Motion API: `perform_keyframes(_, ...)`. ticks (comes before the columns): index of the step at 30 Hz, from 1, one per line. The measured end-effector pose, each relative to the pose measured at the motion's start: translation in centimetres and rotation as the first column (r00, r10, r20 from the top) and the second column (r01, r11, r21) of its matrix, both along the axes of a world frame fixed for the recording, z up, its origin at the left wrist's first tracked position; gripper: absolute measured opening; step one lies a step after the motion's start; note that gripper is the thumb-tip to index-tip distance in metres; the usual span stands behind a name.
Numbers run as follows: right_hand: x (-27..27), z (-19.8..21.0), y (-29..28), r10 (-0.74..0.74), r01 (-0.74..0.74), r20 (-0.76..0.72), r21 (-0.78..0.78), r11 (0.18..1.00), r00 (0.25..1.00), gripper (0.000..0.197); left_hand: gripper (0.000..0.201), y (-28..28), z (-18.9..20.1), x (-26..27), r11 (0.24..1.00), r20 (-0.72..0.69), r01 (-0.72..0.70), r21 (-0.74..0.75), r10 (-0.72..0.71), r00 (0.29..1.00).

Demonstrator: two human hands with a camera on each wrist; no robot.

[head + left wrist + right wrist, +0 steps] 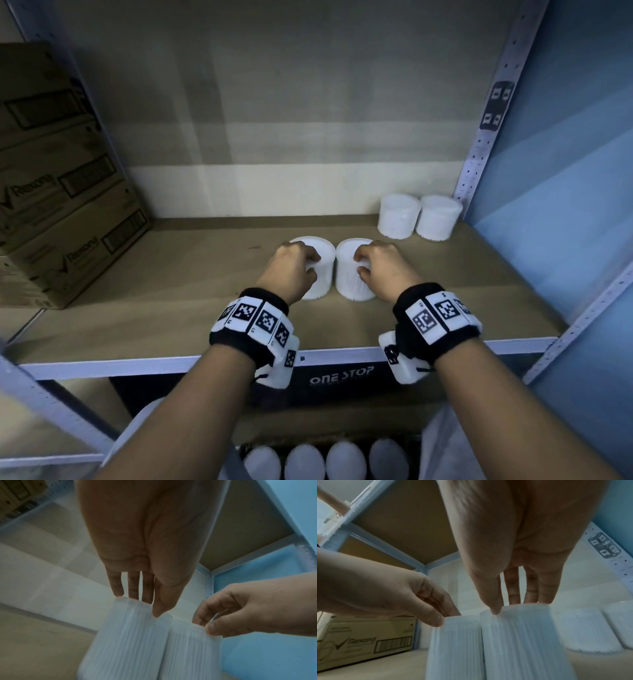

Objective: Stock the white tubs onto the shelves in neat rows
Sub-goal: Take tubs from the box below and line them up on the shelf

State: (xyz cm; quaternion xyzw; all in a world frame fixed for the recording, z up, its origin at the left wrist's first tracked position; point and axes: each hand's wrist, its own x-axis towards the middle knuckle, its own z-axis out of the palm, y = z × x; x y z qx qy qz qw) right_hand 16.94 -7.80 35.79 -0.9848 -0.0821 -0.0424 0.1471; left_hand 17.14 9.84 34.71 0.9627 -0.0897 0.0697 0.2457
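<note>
Two white ribbed tubs stand side by side, touching, in the middle of the brown shelf board [171, 294]. My left hand [308, 263] grips the left tub [323, 284] from above, fingers over its far rim and thumb on the near side. My right hand [364, 264] grips the right tub [347, 281] the same way. The left wrist view shows the left hand [145, 601] on the left tub [126, 642]. The right wrist view shows the right hand [513, 605] on the right tub [522, 642]. Two more tubs [399, 216] [438, 217] stand at the back right.
Stacked cardboard boxes [61, 192] fill the shelf's left end. A perforated metal post [486, 130] and a blue wall bound the right side. Below the shelf edge is a black "ONE STOP" box [342, 371], with several white tubs [325, 460] under it.
</note>
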Motion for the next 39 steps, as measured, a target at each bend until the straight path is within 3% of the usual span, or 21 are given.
perform_keyframes(4,3.6,0.6,0.0,-0.027,0.024,-0.036,-0.079,0.997,0.999,0.036,0.039,-1.0,0.5,3.0,0.999,-0.032,-0.031,-0.017,0.031,0.999)
perform_keyframes(9,8.0,0.6,-0.2,-0.081,0.08,-0.101,-0.007,0.997,0.992,0.037,0.039,-1.8,0.6,6.9,0.998,-0.016,-0.041,-0.038,0.041,0.999)
perform_keyframes(23,15.2,0.1,-1.1,-0.117,0.116,0.013,0.048,0.992,0.993,0.036,0.036,-2.7,-0.6,15.7,1.0,0.033,-0.012,-0.009,0.012,0.999)
perform_keyframes(32,17.0,-0.1,-1.8,-0.119,0.118,0.013,0.069,0.991,0.993,0.039,0.035,-3.2,-0.7,17.4,1.0,0.045,0.005,-0.007,-0.004,0.999)
perform_keyframes(36,16.2,0.4,-2.0,-0.067,0.076,-0.081,0.106,0.991,0.994,0.049,0.046,-2.8,0.4,16.5,0.998,-0.033,0.055,-0.009,-0.055,0.998)
perform_keyframes(39,14.6,0.8,-2.4,-0.059,0.068,-0.072,0.131,0.989,0.996,0.058,0.052,-2.5,1.1,14.9,0.997,-0.041,0.072,-0.023,-0.072,0.997)
